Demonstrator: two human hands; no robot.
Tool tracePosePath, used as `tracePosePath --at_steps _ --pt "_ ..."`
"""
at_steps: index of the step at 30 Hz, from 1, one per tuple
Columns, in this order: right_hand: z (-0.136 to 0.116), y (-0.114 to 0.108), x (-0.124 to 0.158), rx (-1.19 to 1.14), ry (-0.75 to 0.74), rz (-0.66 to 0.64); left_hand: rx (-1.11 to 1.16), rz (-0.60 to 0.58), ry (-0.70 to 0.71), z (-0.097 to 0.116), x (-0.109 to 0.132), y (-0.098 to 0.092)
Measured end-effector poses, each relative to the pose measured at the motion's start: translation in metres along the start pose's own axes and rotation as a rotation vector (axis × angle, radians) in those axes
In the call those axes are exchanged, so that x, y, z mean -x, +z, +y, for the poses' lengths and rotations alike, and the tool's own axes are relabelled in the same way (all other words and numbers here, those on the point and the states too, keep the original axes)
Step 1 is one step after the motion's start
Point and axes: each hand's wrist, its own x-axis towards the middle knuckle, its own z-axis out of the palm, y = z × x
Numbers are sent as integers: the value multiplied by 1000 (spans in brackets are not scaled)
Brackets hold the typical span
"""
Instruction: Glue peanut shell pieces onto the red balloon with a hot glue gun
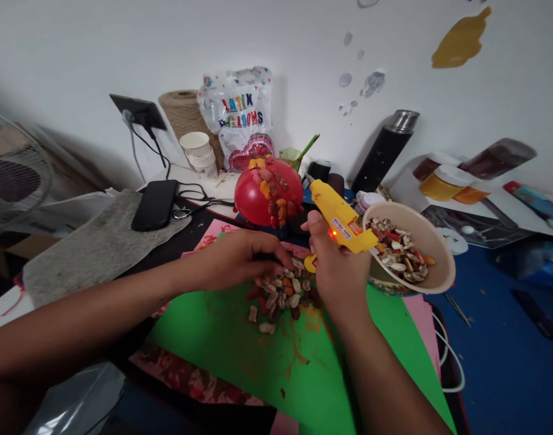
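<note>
A paint-smeared green paper sheet [313, 374] lies nearest, bearing a heap of peanut shells [283, 293]; the left hand [240, 257] bends its fingers down at the heap's left edge, though whether they pinch a shell I cannot tell; the right hand [342, 272] is wrapped around a yellow glue gun [335, 208], its indicator lit. To the right a beige bowl [445, 260] holds more shells; beyond the heap sits a red balloon [249, 196], studded with coloured shells; behind it stand stacked paper cups [199, 151], a twine spool [179, 109] and a latex-balloon bag [235, 96].
</note>
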Motion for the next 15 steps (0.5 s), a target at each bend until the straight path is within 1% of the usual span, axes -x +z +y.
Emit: tracePosePath --at_steps 2,4,6,9,11,15 --pt "-1 0 0 -11 -7 6 89 -5 -46 0 -1 1" --pt "-2 1 0 -19 -20 13 55 5 -19 0 -3 3" --pt "-3 1 -1 -26 -28 28 -70 -4 56 0 -5 4" --pt "-3 0 -2 -45 -15 40 -256 -84 157 0 -7 8" --pt "-3 -1 -2 -64 -5 44 -354 -116 221 -1 -9 12" --pt "-4 -2 -3 -74 -4 50 -542 -80 318 -3 -20 26"
